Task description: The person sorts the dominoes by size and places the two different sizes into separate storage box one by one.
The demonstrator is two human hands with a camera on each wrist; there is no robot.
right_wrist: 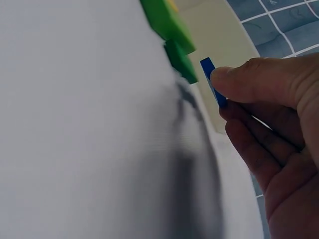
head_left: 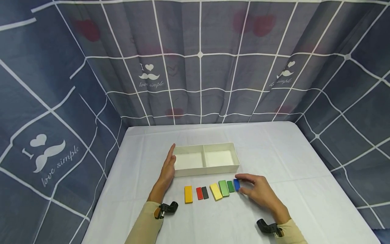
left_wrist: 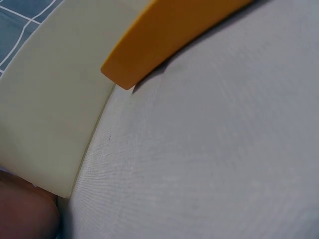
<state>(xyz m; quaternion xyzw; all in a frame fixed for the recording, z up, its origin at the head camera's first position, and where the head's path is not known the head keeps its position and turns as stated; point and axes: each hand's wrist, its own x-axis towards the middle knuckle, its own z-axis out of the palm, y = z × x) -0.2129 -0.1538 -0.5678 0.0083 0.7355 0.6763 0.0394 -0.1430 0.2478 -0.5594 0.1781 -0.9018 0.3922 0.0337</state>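
Observation:
My right hand (head_left: 257,190) pinches a small blue block (head_left: 236,184) between thumb and fingers. In the right wrist view the blue block (right_wrist: 214,82) is raised over the white cloth, its narrow edge toward the camera. A dark green block (head_left: 230,186) and a larger light green block (head_left: 223,188) lie just left of it. My left hand (head_left: 167,171) rests against the left end of a cream two-compartment box (head_left: 207,171), fingers straight. Both compartments show bare floors. In the left wrist view, only a bit of the hand shows beside the box wall (left_wrist: 50,109).
Left of the green blocks lie a yellow block (head_left: 216,191), a black block (head_left: 205,192), a red block (head_left: 199,193) and an orange-yellow block (head_left: 188,194). All are in a row in front of the box on a white-covered table (head_left: 268,145). Grey checked curtains (head_left: 189,74) enclose the table.

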